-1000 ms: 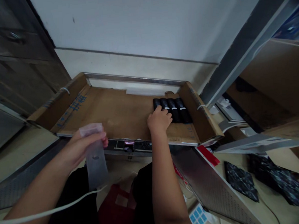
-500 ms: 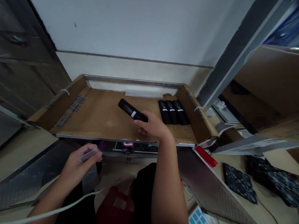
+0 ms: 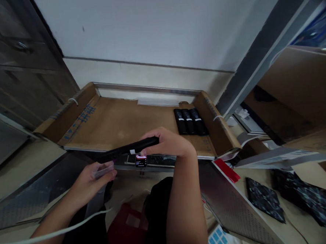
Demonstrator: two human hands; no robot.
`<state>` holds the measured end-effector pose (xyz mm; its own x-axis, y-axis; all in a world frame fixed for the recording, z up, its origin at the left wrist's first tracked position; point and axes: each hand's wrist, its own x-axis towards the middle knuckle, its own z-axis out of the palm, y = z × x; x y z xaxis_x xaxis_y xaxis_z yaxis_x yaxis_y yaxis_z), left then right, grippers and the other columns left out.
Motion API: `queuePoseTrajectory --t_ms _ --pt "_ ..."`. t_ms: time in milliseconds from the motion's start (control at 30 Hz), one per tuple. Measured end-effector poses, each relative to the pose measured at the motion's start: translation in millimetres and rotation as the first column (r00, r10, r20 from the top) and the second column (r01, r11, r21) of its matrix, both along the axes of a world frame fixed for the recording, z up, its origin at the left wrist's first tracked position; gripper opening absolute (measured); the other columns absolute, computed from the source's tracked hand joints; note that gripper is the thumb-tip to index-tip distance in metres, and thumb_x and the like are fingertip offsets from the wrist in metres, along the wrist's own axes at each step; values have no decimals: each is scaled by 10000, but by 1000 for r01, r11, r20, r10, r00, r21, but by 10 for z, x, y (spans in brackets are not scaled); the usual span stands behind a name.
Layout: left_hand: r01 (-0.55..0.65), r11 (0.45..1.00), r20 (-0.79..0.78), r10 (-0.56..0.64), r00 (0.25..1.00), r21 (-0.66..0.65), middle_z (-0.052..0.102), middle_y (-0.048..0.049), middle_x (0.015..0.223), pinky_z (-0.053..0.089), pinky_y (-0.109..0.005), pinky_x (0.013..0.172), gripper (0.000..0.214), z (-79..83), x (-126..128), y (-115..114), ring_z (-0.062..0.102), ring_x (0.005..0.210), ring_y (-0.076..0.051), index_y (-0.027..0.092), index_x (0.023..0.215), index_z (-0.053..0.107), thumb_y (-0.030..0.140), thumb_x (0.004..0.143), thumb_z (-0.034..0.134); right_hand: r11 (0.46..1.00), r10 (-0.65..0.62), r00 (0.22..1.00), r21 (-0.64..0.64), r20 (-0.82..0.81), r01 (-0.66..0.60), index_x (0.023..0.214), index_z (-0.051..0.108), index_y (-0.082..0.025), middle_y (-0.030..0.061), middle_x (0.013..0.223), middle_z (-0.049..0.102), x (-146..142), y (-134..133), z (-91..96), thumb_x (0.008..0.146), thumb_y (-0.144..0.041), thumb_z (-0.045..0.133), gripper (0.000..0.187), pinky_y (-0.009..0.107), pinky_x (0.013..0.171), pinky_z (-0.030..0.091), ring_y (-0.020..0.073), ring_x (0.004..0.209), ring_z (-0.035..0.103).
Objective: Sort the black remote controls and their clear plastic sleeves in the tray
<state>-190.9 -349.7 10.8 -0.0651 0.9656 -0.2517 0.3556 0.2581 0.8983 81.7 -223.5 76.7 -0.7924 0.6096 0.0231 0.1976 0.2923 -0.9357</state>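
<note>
My right hand (image 3: 166, 143) grips one end of a slim black device with a white label (image 3: 123, 150); its exact kind I cannot make out. The device lies nearly level over the front edge of the cardboard-lined tray (image 3: 118, 121), its far end pointing left. Between the thumb and fingers of my left hand (image 3: 93, 179) is a clear plastic bag (image 3: 103, 170), hanging down below the hand. The device's left end is just above the bag's mouth; whether they touch I cannot tell. Three similar black devices (image 3: 190, 122) lie side by side at the tray's right end.
A small lit screen (image 3: 141, 160) sits under the tray's front edge. A white cable (image 3: 61, 229) crosses at lower left. To the right are a cardboard box (image 3: 302, 102), a red strip (image 3: 227, 170) and dark patterned bags (image 3: 264, 198). A wall (image 3: 146, 31) stands behind.
My right hand has brought the black device from above the tray down and left toward my left hand, turning it nearly level. The left hand with the bag has shifted slightly right.
</note>
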Motion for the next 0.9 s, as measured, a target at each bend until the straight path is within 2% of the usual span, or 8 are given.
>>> queuePoseTrajectory --t_ms 100,200,367,533,733,900 --pt "-15 1000 -41 15 999 -8 729 -49 747 546 -308 694 319 35 30 15 688 742 -244 215 683 713 524 645 783 999 -11 1000 41 26 10 1077 780 -194 19 992 773 5 4 -8 804 -346 789 313 275 846 513 181 932 695" --pt "-15 1000 -56 15 998 -2 745 -54 782 543 -310 701 312 58 59 17 693 757 -250 214 691 718 516 640 777 997 -22 999 75 49 18 1067 786 -205 12 994 777 9 4 -15 800 -325 790 293 264 846 505 175 932 699" --pt "66 996 -48 -64 997 56 713 -27 733 523 -289 665 292 64 66 7 669 719 -223 206 781 709 487 706 733 996 -12 995 94 95 3 1064 787 -206 0 959 774 14 -5 7 806 -289 777 271 254 814 493 171 905 690" --pt "156 982 -134 -142 981 102 711 -18 759 515 -270 684 257 70 57 22 659 721 -196 198 792 687 455 779 676 994 -10 986 109 168 -8 1059 789 -203 4 940 769 -21 -64 94 804 -252 762 261 236 774 466 160 878 682" --pt "190 979 -274 -165 947 67 720 -13 812 498 -270 689 287 -63 57 34 665 759 -203 192 927 698 459 844 636 961 -41 964 276 262 -34 1001 796 -231 -7 911 762 -169 -162 161 803 -194 748 207 227 749 419 139 847 657" --pt "201 976 -296 -168 940 84 737 -28 878 512 -286 742 325 -173 22 30 682 834 -228 191 963 717 479 844 623 954 -81 943 298 323 -20 1013 792 -249 -4 947 764 -224 -194 171 786 -181 748 241 221 726 408 143 875 652"
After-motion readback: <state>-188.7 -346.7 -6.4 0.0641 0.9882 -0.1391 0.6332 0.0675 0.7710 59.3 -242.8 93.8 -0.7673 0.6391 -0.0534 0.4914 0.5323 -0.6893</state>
